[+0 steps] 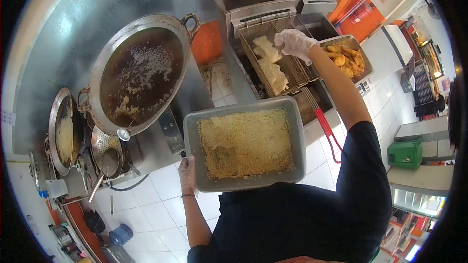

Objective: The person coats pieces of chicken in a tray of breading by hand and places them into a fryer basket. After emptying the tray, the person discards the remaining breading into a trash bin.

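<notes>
Steel counter [195, 92] runs ahead of you, wok [139, 75] at 10 o'clock. Your left hand [187, 173] grips the crumb tray [192, 136] by its near-left corner. Your gloved right hand [294, 43] hovers half curled, grip unclear, over the fryer basket [297, 70]; breaded pieces [273, 70] lie at its 8 o'clock. Basket's long axis runs 11 to 5, red handle [327, 131] pointing toward you

Wok [139, 75] left of tray [193, 141], basket [298, 73] behind
</notes>
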A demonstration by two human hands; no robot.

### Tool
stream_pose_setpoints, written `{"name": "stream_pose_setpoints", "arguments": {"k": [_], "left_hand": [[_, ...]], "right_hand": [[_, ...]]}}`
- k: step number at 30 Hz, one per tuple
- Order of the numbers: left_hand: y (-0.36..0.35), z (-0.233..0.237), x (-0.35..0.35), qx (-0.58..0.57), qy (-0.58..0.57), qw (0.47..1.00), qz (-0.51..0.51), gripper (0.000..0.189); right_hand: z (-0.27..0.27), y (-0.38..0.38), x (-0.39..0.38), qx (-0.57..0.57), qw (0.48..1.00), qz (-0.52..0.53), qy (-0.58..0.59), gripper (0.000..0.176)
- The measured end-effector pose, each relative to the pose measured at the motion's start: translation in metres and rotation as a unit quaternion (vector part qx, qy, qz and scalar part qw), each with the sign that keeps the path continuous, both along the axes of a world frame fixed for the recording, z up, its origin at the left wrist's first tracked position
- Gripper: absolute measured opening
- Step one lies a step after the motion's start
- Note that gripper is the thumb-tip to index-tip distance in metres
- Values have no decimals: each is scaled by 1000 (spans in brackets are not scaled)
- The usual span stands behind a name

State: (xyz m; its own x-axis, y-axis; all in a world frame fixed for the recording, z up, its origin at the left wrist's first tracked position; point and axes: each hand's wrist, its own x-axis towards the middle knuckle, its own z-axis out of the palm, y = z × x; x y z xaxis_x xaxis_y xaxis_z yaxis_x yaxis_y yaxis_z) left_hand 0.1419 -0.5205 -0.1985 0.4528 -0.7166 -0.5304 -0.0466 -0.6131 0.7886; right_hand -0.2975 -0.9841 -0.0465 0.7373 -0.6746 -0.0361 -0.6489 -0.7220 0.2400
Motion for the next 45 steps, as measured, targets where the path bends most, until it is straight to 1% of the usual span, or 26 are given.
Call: {"name": "stream_pose_setpoints", "arguments": {"k": [3, 5, 7, 8, 9, 10, 12, 13, 14, 15, 16, 18, 21, 23, 25, 26, 28, 29, 31, 36, 39, 40, 41, 42, 44, 45], "left_hand": [[-7, 18, -5, -7, -21, 1000, -18, 52], [-5, 13, -1, -1, -20, 999, -29, 54], [-4, 10, 3, 0, 5, 1000, -28, 53], [-2, 13, 3, -3, 9, 999, -31, 52], [0, 4, 5, -14, 7, 1000, -14, 48], [0, -11, 6, -30, 5, 1000, -1, 45], [1, -24, 9, -37, 18, 999, 11, 43], [1, -27, 11, -29, 32, 999, 11, 43], [2, -29, 12, -21, 47, 999, 10, 43], [3, -31, 12, -30, 56, 998, 14, 42], [3, -34, 11, -41, 63, 997, 20, 42], [3, -28, 8, -60, 105, 992, 45, 41], [2, -10, 9, -90, 65, 994, 6, 49], [3, -5, 11, -74, 49, 996, -14, 53], [1, 5, 14, -46, 40, 998, -33, 55], [2, -9, 15, -56, 59, 996, -31, 61], [3, -2, 13, -55, 34, 998, -25, 62], [2, 0, 13, -56, 22, 998, -22, 63], [2, -9, 16, -86, 67, 994, -27, 63], [3, -20, 19, -88, 87, 992, -34, 61], [4, -20, 18, -92, 73, 993, -28, 58], [5, -24, 19, -81, 68, 994, -39, 59], [6, -33, 22, -69, 63, 994, -51, 59], [5, -35, 22, -59, 59, 995, -61, 60], [7, -33, 19, -93, 84, 991, -42, 58], [7, -29, 18, -110, 96, 989, -31, 58]], "right_hand": [[42, 40, 9, 54, 986, -80, -133, 22], [46, 46, 6, 75, 962, -5, -264, 24], [92, 94, 45, 137, 950, -121, -254, 25], [77, 112, 60, 306, 862, -13, -403, 24], [63, 129, 72, 450, 715, 87, -528, 22], [64, 158, 89, 526, 630, 123, -558, 25], [85, 234, 131, 515, 728, -125, -435, 32], [80, 262, 154, 526, 731, -220, -375, 36], [51, 283, 168, 550, 721, -251, -339, 41], [-12, 310, 178, 618, 585, -300, -432, 50], [-25, 330, 198, 620, 622, -363, -311, 58], [-120, 377, 220, 590, 705, -297, -257, 50], [-173, 404, 285, 638, 224, -530, -512, 47], [-237, 405, 312, 587, 185, -524, -589, 42], [-325, 407, 325, 536, 289, -512, -605, 39], [-377, 410, 330, 506, 409, -497, -574, 39], [-372, 402, 339, 504, 364, -498, -605, 40], [-311, 390, 342, 525, 197, -504, -657, 42], [-272, 375, 348, 508, 13, -527, -681, 44], [-262, 358, 370, 382, -93, -578, -715, 49], [-254, 358, 373, 339, -42, -650, -679, 43], [-270, 362, 370, 389, 302, -674, -550, 43], [-300, 366, 362, 430, 596, -590, -335, 42], [-299, 369, 358, 330, 823, -454, -89, 42], [-269, 379, 349, 341, 655, -565, -367, 43], [-233, 383, 350, 340, 477, -598, -546, 43]]}}
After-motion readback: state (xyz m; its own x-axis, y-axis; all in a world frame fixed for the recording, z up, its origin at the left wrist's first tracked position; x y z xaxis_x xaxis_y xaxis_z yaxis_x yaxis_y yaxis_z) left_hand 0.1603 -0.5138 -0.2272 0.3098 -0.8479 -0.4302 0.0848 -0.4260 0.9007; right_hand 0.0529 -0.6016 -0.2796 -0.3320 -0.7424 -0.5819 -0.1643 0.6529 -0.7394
